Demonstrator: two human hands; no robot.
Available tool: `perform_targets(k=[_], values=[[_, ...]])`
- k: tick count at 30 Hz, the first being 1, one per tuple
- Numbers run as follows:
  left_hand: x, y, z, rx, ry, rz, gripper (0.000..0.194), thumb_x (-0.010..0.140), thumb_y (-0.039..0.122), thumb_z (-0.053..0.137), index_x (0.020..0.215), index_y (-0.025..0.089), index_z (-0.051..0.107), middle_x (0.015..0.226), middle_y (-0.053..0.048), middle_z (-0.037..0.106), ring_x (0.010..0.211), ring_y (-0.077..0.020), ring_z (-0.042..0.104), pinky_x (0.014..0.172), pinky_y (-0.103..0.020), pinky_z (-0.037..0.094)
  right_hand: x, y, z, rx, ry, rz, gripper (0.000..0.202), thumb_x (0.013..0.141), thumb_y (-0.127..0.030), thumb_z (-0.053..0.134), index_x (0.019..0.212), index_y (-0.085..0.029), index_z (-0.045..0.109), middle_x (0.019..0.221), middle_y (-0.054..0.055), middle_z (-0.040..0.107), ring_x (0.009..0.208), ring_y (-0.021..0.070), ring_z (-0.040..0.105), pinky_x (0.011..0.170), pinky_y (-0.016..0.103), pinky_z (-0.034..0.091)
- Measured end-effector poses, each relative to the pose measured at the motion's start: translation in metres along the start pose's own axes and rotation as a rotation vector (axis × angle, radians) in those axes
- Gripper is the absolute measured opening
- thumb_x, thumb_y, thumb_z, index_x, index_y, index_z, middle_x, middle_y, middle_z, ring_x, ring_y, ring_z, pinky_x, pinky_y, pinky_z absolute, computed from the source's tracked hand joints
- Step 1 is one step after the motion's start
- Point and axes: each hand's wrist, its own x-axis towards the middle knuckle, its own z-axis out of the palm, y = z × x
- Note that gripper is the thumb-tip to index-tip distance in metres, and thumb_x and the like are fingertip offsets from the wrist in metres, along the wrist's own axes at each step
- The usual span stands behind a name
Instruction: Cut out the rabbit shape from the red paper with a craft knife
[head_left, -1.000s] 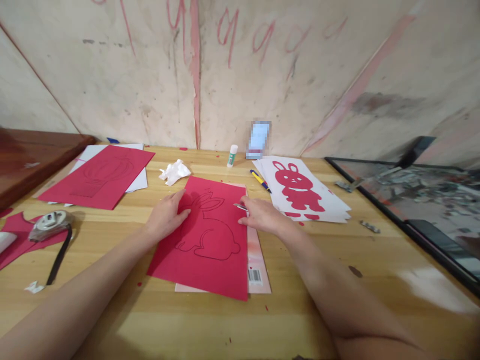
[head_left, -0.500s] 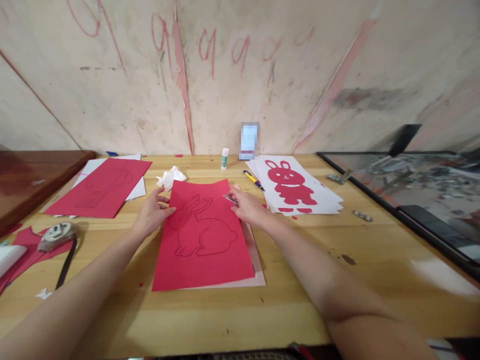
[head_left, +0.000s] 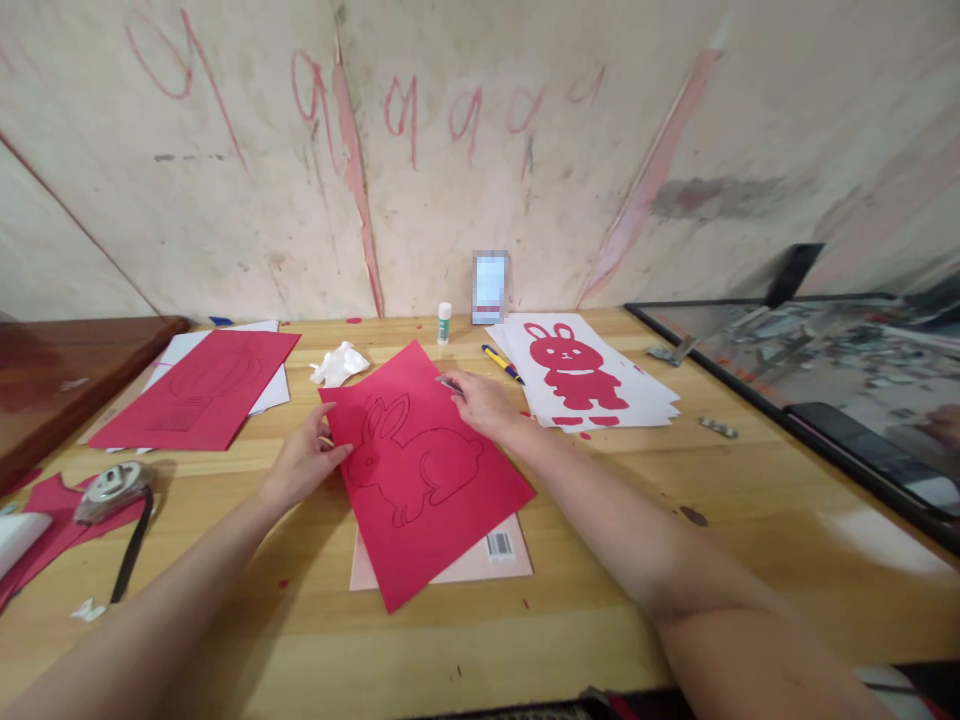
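A red sheet (head_left: 420,470) with a rabbit drawn in dark outline lies turned at an angle over a pale board (head_left: 480,565) that shows a barcode. My left hand (head_left: 311,455) grips the sheet's left edge between thumb and fingers. At the sheet's upper right edge, my right hand (head_left: 480,403) is closed around a small slim cutter (head_left: 450,383), its tip pointing left. Part of the cutter is hidden by the fingers.
Crumpled tissue (head_left: 340,364), a glue stick (head_left: 444,324), a propped phone (head_left: 490,288) and a yellow-blue pen (head_left: 502,364) stand or lie behind. White sheets with a red rabbit (head_left: 574,370) are at right; another red sheet (head_left: 199,390) and a tape measure (head_left: 114,490) at left.
The red sheet has turned counterclockwise, its right lower corner swinging up and outward, baring more of the board and its barcode. Both hands remain at its edges. The view has shifted slightly.
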Motion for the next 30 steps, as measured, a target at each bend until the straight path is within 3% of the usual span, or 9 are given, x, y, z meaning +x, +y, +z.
perform_targets(k=[4, 7, 9, 12, 14, 17, 21, 30], values=[[-0.007, 0.015, -0.008, 0.651, -0.059, 0.046, 0.052, 0.084, 0.041, 0.053, 0.128, 0.014, 0.047, 0.073, -0.004, 0.061, 0.068, -0.0260, 0.063, 0.064, -0.038, 0.049, 0.012, -0.005, -0.007, -0.056, 0.006, -0.033, 0.035, 0.090, -0.019, 0.047, 0.124, -0.018, 0.055, 0.119, 0.009, 0.064, 0.106, 0.0194, 0.057, 0.087, 0.029, 0.040], [-0.013, 0.028, -0.006, 0.971, 0.016, 0.215, 0.037, 0.092, 0.038, 0.040, 0.110, 0.012, 0.060, 0.090, -0.015, 0.064, 0.073, -0.0300, 0.065, 0.062, -0.042, 0.050, 0.014, -0.007, -0.013, -0.124, 0.010, -0.020, 0.033, 0.095, -0.032, 0.041, 0.117, -0.016, 0.060, 0.116, 0.012, 0.063, 0.107, 0.0205, 0.056, 0.088, 0.031, 0.039], [-0.013, 0.033, 0.003, 0.946, -0.005, 0.413, 0.035, 0.095, 0.033, 0.036, 0.107, 0.013, 0.062, 0.100, -0.015, 0.064, 0.088, -0.0286, 0.064, 0.075, -0.042, 0.052, 0.009, -0.008, -0.015, -0.167, 0.003, -0.016, 0.037, 0.099, -0.033, 0.032, 0.114, -0.019, 0.063, 0.110, 0.011, 0.065, 0.103, 0.0202, 0.057, 0.085, 0.031, 0.039], [-0.009, 0.038, 0.025, 0.811, -0.129, 0.754, 0.037, 0.097, 0.030, 0.037, 0.121, 0.014, 0.058, 0.126, -0.014, 0.058, 0.118, -0.0277, 0.054, 0.101, -0.043, 0.045, -0.005, -0.009, -0.015, -0.200, -0.106, -0.054, 0.034, 0.097, -0.027, 0.034, 0.113, -0.022, 0.063, 0.106, 0.009, 0.067, 0.097, 0.0196, 0.060, 0.077, 0.029, 0.039], [-0.003, 0.042, 0.041, 0.760, -0.200, 0.866, 0.038, 0.098, 0.031, 0.036, 0.125, 0.013, 0.056, 0.133, -0.013, 0.055, 0.125, -0.0271, 0.049, 0.107, -0.044, 0.041, -0.015, -0.008, -0.014, -0.223, -0.185, -0.041, 0.031, 0.095, -0.026, 0.037, 0.112, -0.020, 0.062, 0.100, 0.009, 0.069, 0.090, 0.0204, 0.062, 0.070, 0.029, 0.039], [0.005, 0.045, 0.060, 0.724, -0.289, 0.922, 0.042, 0.100, 0.033, 0.033, 0.127, 0.011, 0.055, 0.137, -0.014, 0.052, 0.129, -0.0268, 0.047, 0.109, -0.044, 0.040, -0.026, -0.006, -0.013, -0.238, -0.237, -0.023, 0.027, 0.094, -0.024, 0.038, 0.107, -0.019, 0.061, 0.091, 0.009, 0.070, 0.081, 0.0199, 0.063, 0.062, 0.028, 0.035], [0.012, 0.038, 0.074, 0.699, -0.298, 0.923, 0.043, 0.100, 0.036, 0.034, 0.130, 0.011, 0.054, 0.138, -0.014, 0.052, 0.130, -0.0262, 0.047, 0.108, -0.043, 0.041, -0.030, -0.004, -0.013, -0.214, -0.223, -0.095, 0.023, 0.095, -0.022, 0.040, 0.101, -0.019, 0.063, 0.095, 0.008, 0.069, 0.088, 0.0185, 0.061, 0.067, 0.028, 0.035], [0.012, 0.029, 0.079, 0.657, -0.253, 0.964, 0.040, 0.100, 0.033, 0.036, 0.129, 0.010, 0.054, 0.135, -0.014, 0.054, 0.128, -0.0262, 0.049, 0.107, -0.045, 0.042, -0.030, -0.008, -0.013, -0.310, -0.226, -0.204, 0.023, 0.091, -0.009, 0.044, 0.093, -0.018, 0.066, 0.090, 0.006, 0.066, 0.086, 0.0180, 0.055, 0.065, 0.030, 0.030]])
